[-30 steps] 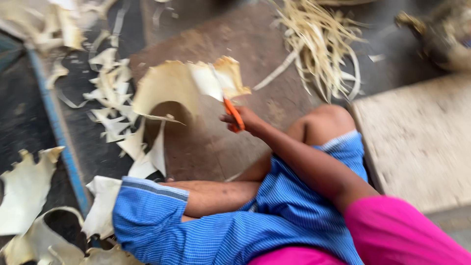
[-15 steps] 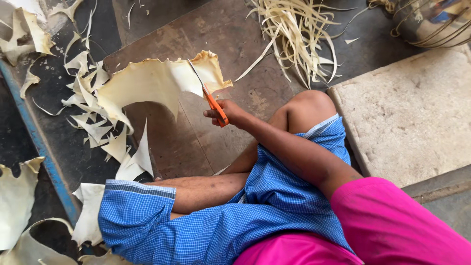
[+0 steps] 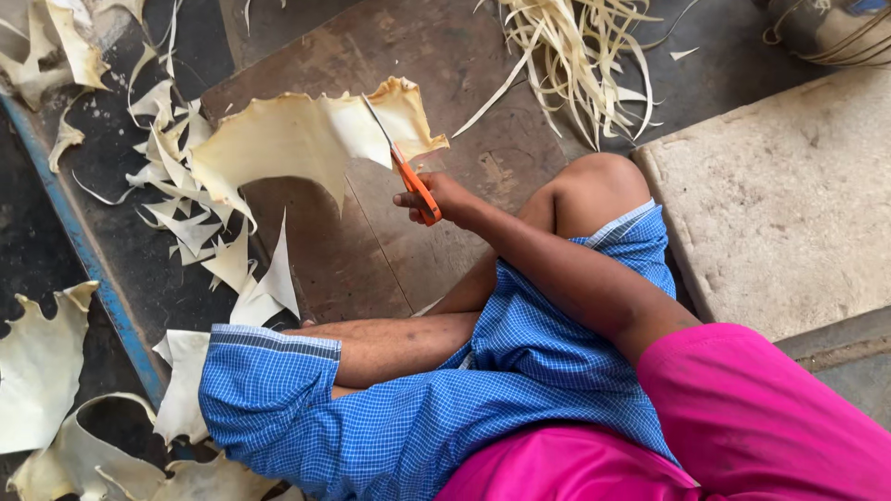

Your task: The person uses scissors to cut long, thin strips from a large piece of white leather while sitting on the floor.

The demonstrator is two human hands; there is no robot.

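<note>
My right hand [image 3: 448, 197] grips orange-handled scissors [image 3: 414, 188], whose blades bite into the edge of a pale yellow, stiff sheet [image 3: 288, 139] held up above the floor. The sheet has a wavy, ragged rim and a cut running in from its right side. My left hand does not show; it may be hidden behind the sheet. I sit with a bent knee [image 3: 594, 176] to the right of the scissors and the other leg [image 3: 390, 343] folded across below them, in blue checked shorts.
Pale offcuts [image 3: 186, 213] litter the dark floor at left, past a blue bar [image 3: 102, 288]. A bundle of thin cut strips [image 3: 580, 56] lies at the top. A brown board [image 3: 390, 250] sits under the sheet, a grey stone slab [image 3: 780, 204] at right.
The view has shifted, so the sheet and scissors sit a little further right and lower. The scissors have stayed in the cut, and the flap on the sheet's right side has spread wider.
</note>
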